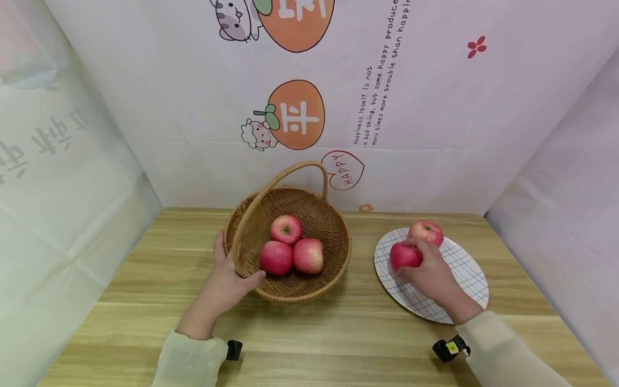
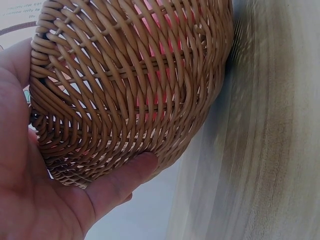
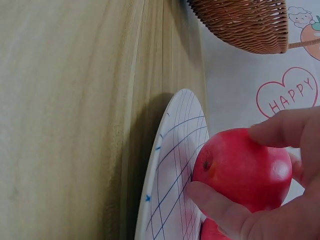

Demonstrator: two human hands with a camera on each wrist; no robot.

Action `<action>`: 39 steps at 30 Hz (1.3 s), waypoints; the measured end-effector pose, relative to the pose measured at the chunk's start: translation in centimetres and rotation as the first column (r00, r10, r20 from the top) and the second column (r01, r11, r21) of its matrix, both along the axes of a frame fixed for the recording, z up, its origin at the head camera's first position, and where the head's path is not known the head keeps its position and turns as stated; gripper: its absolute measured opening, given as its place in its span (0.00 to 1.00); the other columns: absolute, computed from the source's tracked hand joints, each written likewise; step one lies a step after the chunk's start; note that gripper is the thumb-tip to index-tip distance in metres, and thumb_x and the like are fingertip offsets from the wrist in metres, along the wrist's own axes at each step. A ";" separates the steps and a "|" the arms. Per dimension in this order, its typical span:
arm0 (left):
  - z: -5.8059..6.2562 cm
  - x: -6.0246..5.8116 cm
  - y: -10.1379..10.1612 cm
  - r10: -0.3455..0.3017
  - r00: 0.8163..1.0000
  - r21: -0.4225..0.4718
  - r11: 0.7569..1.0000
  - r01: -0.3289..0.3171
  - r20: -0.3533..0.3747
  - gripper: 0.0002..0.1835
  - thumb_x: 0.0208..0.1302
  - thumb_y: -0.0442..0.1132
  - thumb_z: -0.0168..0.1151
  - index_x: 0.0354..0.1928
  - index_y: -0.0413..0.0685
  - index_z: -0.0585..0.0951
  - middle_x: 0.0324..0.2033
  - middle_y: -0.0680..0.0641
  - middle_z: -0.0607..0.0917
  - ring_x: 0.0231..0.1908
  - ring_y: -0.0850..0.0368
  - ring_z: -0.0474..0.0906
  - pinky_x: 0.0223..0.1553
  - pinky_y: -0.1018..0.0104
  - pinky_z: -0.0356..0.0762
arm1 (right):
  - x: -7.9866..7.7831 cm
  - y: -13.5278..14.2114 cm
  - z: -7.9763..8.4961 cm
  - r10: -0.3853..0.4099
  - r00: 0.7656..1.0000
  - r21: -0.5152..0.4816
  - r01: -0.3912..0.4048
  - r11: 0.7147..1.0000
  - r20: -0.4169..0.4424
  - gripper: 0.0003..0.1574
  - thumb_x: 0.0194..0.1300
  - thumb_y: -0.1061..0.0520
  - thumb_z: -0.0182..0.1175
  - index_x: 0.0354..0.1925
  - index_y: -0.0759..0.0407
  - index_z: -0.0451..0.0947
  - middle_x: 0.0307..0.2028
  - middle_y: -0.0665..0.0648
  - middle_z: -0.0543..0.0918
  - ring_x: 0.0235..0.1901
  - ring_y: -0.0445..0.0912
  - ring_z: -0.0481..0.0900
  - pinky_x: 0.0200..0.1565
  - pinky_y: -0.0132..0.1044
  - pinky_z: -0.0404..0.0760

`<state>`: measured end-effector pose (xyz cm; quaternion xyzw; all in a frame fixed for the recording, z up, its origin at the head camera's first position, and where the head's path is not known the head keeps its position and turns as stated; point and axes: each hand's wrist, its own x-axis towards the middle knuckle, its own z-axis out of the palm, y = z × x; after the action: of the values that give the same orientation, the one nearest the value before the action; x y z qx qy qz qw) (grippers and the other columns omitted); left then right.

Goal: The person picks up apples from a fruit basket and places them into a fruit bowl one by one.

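Note:
My left hand grips the left rim of a round wicker basket, thumb over the rim and fingers along the woven outside. Three red apples lie together in the basket: one behind, one at front left and one at front right. At the right, my right hand holds a red apple over a white plate with blue crossed lines. In the right wrist view, thumb and fingers curl round this apple. Behind it sits another apple on the plate.
The basket's tall arched handle rises above its left half. Both basket and plate stand on a wood-grain table. A printed white cloth hangs at the back, with pale cloth walls on both sides.

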<state>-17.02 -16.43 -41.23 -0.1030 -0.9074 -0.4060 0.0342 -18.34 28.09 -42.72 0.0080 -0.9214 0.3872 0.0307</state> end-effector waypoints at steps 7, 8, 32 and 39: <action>0.1 0.0 0.0 -0.001 1.000 0.004 1.000 0.001 0.003 0.48 0.61 0.52 0.70 0.78 0.48 0.57 0.74 0.48 0.22 0.54 0.32 0.75 0.53 0.39 0.73 | -0.1 -0.4 0.1 0.044 0.999 0.010 -0.044 0.999 0.007 0.37 0.60 0.65 0.64 0.67 0.59 0.66 0.65 0.72 0.56 0.57 0.72 0.65 0.48 0.65 0.76; 0.1 0.0 0.0 -0.001 1.000 0.005 1.000 0.001 0.003 0.48 0.61 0.52 0.70 0.78 0.48 0.57 0.74 0.48 0.22 0.54 0.32 0.75 0.53 0.39 0.73 | -0.2 -0.5 0.1 0.050 0.999 0.028 -0.050 0.998 0.004 0.37 0.60 0.65 0.65 0.66 0.58 0.67 0.65 0.73 0.55 0.57 0.73 0.66 0.48 0.65 0.76; 0.3 0.0 0.0 -0.005 1.000 -0.004 1.000 0.005 0.024 0.48 0.62 0.53 0.69 0.78 0.47 0.57 0.74 0.47 0.21 0.56 0.30 0.73 0.54 0.38 0.72 | -1.0 -1.3 -0.1 0.000 0.999 0.123 0.005 0.992 -0.038 0.36 0.59 0.65 0.66 0.64 0.61 0.67 0.63 0.74 0.56 0.57 0.73 0.66 0.50 0.67 0.73; 0.1 0.0 0.0 -0.009 1.000 0.002 1.000 0.009 0.011 0.47 0.61 0.52 0.69 0.77 0.45 0.58 0.74 0.48 0.22 0.57 0.29 0.72 0.54 0.38 0.71 | -1.1 -1.5 0.1 0.007 0.999 0.073 -0.003 0.997 -0.046 0.33 0.60 0.66 0.64 0.64 0.62 0.68 0.64 0.75 0.56 0.58 0.73 0.63 0.50 0.65 0.75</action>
<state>-17.03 -16.45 -41.11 -0.1050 -0.9068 -0.4074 0.0274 -19.47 26.62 -42.62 0.0204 -0.9341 0.3529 0.0507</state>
